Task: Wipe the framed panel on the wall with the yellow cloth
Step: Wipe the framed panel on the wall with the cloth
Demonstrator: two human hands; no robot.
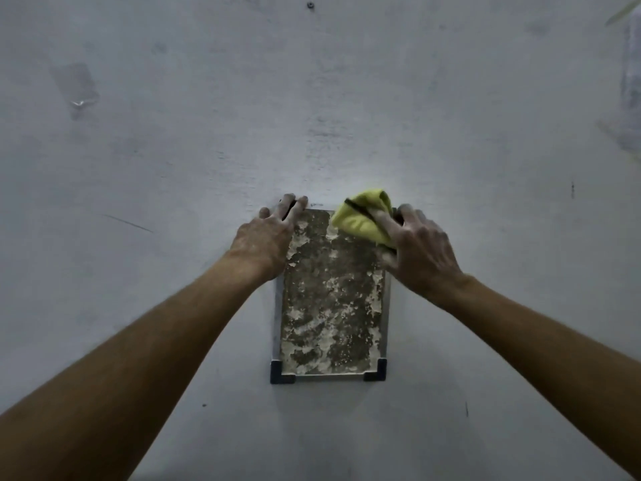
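Framed panel (331, 293): fixed upright on the wall (347, 98), low in the head view, between both forearms; mottled brown face with pale flaking patches over most of it.
Right fingers (383, 220): curled closed on the yellow cloth (362, 216), bunching it into a pad pressed at the panel's top right corner.
Left fingers (293, 208): spread flat, holding nothing, tips hooked over the panel's top left corner.
Right hand (419, 248): knuckles out, sits over the panel's upper right edge; likely starting high so the strokes run downward.
Left hand (265, 243): lies along the panel's upper left side; seems to brace the frame so it does not shift under the rubbing.
Progress: judged early, since the blotches show across nearly the whole face below the cloth.
Corner brackets (282, 373): dark pieces at the panel's two bottom corners, apparently securing it; top corners hidden by hands and cloth.
Screw or hole (310, 5): small dark spot well above the panel.
Writing: none legible on panel, cloth or wall; no brand visible.
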